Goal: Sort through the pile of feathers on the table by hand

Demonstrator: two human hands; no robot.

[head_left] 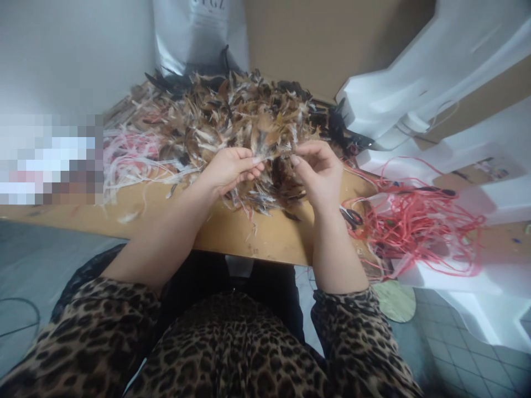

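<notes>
Over a heap of brown, black and whitish feathers (199, 121), my left hand (232, 168) pinches a feather (262, 142) by its lower end between thumb and forefinger. To its right, my right hand (323, 171) is raised with the thumb and forefinger brought close together. Whitish fluff or a thin strand shows between the two hands; what the right fingertips hold is too small to make out. Loose feathers lie under both hands on the tan tabletop (257, 240).
Scissors (352, 217) with dark handles lie right of my right wrist. Beyond them is a tangle of red strings (418, 226) by a white sewing machine (398, 77). Pale pink and white strands (133, 152) lie left. A silvery bag (201, 33) stands behind the heap.
</notes>
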